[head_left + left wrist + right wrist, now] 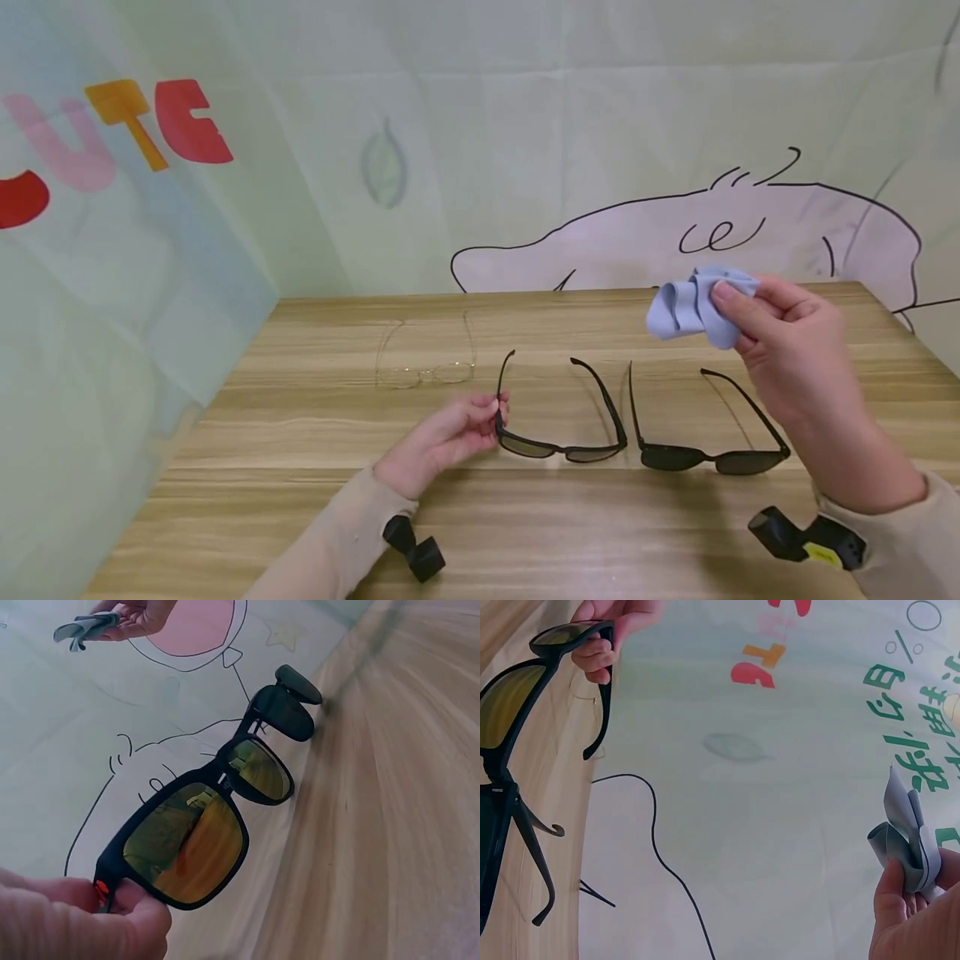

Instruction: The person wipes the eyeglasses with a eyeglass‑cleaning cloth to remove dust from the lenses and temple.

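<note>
My left hand (457, 431) pinches one temple arm of a pair of black-framed sunglasses (562, 451) near the hinge. Their lenses look yellow-orange in the left wrist view, and both arms are unfolded. Raised above the table at the right, my right hand (806, 358) grips a crumpled light blue cloth (693, 308) between thumb and fingers. Below it and to its left, a second pair of sunglasses (712, 460) with dark lenses sits on the table with arms open. Thin wire-framed eyeglasses (427, 377) lie farther back on the left.
The wood-grain table (570, 533) meets a pale fabric backdrop (487, 150) with cartoon outlines and coloured letters along its back edge. The dark sunglasses stand close beside the held pair. Each sleeve carries a small black camera (821, 542) at the wrist.
</note>
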Motion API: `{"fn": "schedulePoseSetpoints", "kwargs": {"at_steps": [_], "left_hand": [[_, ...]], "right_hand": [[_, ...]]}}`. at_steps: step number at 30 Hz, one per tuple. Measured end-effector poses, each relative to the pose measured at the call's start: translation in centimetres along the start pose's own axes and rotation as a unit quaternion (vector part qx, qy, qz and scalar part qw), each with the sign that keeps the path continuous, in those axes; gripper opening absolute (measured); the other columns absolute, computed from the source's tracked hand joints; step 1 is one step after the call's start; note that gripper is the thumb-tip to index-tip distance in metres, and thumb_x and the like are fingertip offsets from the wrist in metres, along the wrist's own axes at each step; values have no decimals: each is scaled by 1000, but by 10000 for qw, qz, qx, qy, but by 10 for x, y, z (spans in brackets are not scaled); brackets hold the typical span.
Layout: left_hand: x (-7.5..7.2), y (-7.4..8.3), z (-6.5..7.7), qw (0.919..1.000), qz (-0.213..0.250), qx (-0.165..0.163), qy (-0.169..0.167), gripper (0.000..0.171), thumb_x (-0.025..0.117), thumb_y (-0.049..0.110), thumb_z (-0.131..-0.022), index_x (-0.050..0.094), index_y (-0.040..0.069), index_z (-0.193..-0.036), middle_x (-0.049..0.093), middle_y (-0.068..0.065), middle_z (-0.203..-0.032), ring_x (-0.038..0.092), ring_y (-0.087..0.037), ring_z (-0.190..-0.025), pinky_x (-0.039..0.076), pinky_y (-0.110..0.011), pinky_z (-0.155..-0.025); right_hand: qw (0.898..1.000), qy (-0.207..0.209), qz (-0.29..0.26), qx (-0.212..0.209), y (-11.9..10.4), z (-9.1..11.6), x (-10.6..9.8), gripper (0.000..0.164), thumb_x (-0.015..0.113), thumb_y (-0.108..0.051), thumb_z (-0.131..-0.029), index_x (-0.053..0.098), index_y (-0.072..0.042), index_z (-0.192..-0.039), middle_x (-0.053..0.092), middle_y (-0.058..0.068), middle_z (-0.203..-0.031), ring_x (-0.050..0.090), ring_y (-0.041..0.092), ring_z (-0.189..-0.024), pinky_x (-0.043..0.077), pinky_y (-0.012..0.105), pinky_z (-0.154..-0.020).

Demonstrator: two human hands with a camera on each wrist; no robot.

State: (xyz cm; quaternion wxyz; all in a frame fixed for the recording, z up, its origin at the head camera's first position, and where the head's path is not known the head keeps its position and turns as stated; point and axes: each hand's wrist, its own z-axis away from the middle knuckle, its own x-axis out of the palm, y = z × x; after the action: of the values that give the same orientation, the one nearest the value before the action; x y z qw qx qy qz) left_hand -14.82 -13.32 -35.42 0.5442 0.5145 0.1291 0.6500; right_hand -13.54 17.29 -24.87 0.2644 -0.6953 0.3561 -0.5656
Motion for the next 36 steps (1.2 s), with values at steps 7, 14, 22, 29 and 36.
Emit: {"fn": "schedulePoseSetpoints", "kwargs": {"at_steps": [7, 14, 22, 29, 36], "left_hand": [[-6, -6, -3, 9996, -215, 110, 165, 41, 38, -1, -98, 29, -15, -135, 56, -8, -98, 57, -9, -82, 48, -19, -78], [-17, -9, -1, 9907, -1321, 225, 220, 38, 41, 1, -97, 35, -18, -130, 60, -15, -107, 60, -12, -89, 47, -29, -91], [-40, 11, 9, 8981, -4162, 1398, -254, 34, 50, 7, -96, 48, -14, -123, 61, -22, -111, 61, -21, -97, 48, -31, -87], [-64, 56, 18, 7121, -6278, 3142, -42, 24, 58, 4, -92, 60, -5, -114, 63, -18, -111, 60, -30, -103, 48, -43, -86], [-100, 84, 20, 5760, -7503, 3196, 549, 34, 63, 8, -88, 56, -5, -119, 58, -20, -120, 51, -37, -115, 39, -50, -95]], "right_hand": [[9994, -266, 45, 217, 3, 0, -7, 15, 55, 11, -87, 68, 6, -90, 70, 13, -80, 67, 16, -70, 54, 25, -61], [9977, -482, -108, 456, 5, 0, -18, 18, 51, 8, -90, 68, 5, -93, 70, 14, -83, 67, 17, -72, 54, 25, -63], [9973, -447, 52, 578, 6, 0, -25, 19, 51, 6, -91, 70, 2, -94, 70, 11, -80, 65, 15, -69, 53, 24, -61], [9966, -459, 151, 663, 4, 0, -27, 20, 51, 5, -92, 70, 1, -95, 70, 11, -83, 66, 15, -71, 53, 24, -62], [9961, -457, 247, 709, 3, 0, -30, 20, 51, 5, -91, 70, 1, -95, 70, 10, -83, 67, 14, -71, 54, 24, -63]]}}
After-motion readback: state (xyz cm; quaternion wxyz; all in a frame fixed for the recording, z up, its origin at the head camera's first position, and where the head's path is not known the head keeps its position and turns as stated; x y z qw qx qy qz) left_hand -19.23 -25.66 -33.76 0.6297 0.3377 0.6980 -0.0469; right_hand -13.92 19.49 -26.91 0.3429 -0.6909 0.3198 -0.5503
